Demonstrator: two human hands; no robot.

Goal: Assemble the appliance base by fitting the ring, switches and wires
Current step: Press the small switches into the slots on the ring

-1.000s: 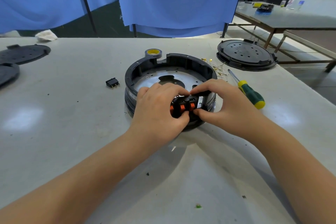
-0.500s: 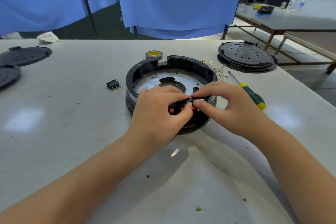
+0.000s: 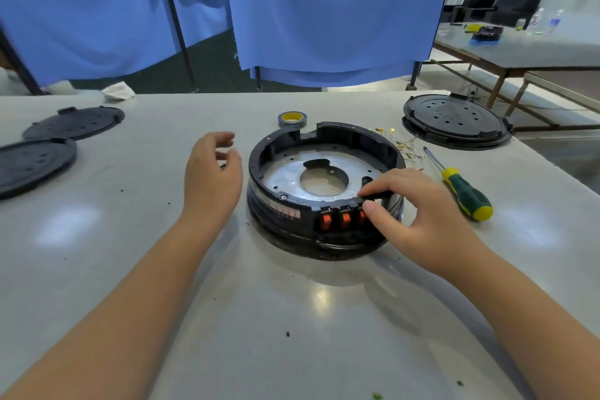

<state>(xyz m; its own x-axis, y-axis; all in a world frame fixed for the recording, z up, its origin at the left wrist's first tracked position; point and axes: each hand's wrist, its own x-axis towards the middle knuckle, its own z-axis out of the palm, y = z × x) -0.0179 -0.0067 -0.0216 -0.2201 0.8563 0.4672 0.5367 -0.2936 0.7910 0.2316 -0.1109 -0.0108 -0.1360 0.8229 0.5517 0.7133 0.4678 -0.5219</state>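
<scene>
Three orange switches [image 3: 344,218] face the person on the base [image 3: 324,191], side by side.

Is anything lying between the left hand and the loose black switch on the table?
Nothing visible does. The left hand hovers just left of the base, fingers loosely curled. The loose switch shows only as a dark sliver behind those fingers, so the hand itself hides most of it. The right hand grips the base rim.

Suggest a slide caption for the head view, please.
Right hand steadies the round base by its orange switches; left hand hovers beside it.
</scene>
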